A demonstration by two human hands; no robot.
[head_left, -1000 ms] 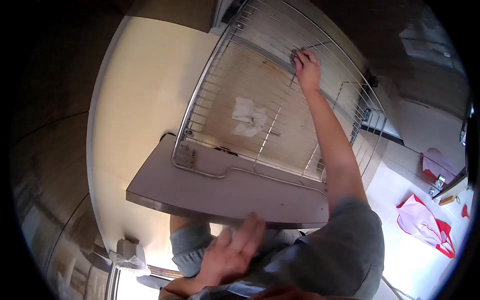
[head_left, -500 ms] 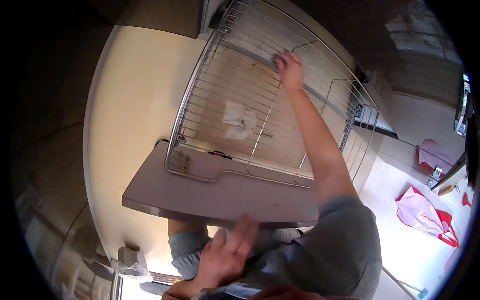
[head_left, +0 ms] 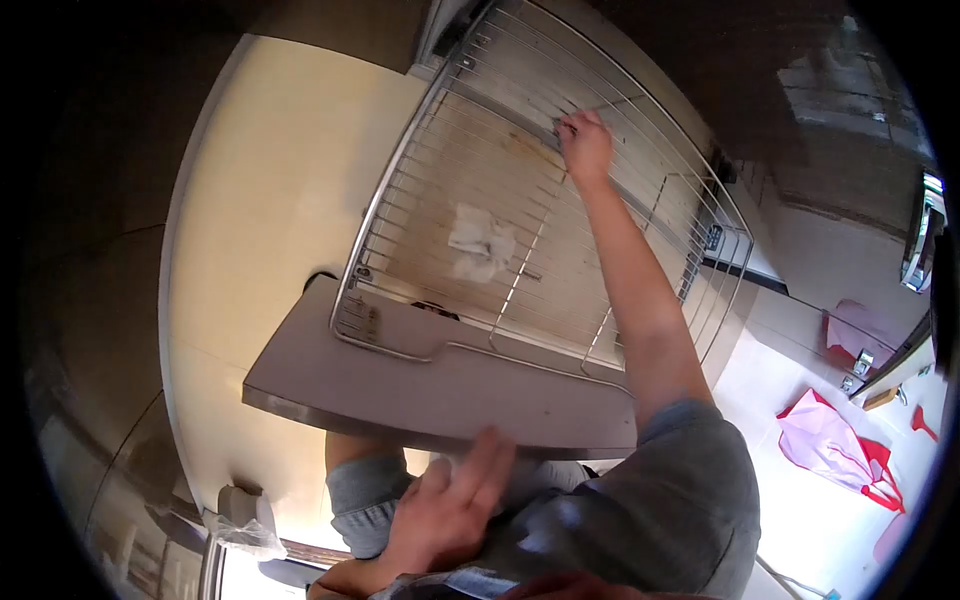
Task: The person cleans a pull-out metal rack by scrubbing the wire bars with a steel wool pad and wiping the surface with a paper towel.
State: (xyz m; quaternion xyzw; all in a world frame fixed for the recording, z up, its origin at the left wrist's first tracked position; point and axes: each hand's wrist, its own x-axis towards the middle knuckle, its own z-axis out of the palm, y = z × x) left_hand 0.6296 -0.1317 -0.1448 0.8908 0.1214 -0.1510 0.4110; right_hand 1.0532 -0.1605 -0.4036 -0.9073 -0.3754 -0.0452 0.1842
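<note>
We have the rack (head_left: 390,350), a wire frame of thin bars, in front of us, just behind the drawer front (head_left: 450,392). Our right hand (head_left: 587,145) is over its far part, reaching across the bars with the arm almost straight. Its fingers are drawn in narrow around a small dark wad (head_left: 558,126), mostly hidden from us; we cannot tell whether they touch the bars.

Our left hand (head_left: 435,520) is low in the view, fingers long and loosely side by side, with nothing seen in them. The fingertips are blurred and overlap the near edge of the drawer front; whether they press on it, we cannot tell.

Below the bars we see a crumpled white cloth (head_left: 480,245) on a light brown base (head_left: 425,225). To the left runs a cream surface (head_left: 260,220), and near its lower end is a clear plastic bag (head_left: 248,537). Well apart, on the right, a pink cloth (head_left: 825,440) with red edges lies in bright light.
</note>
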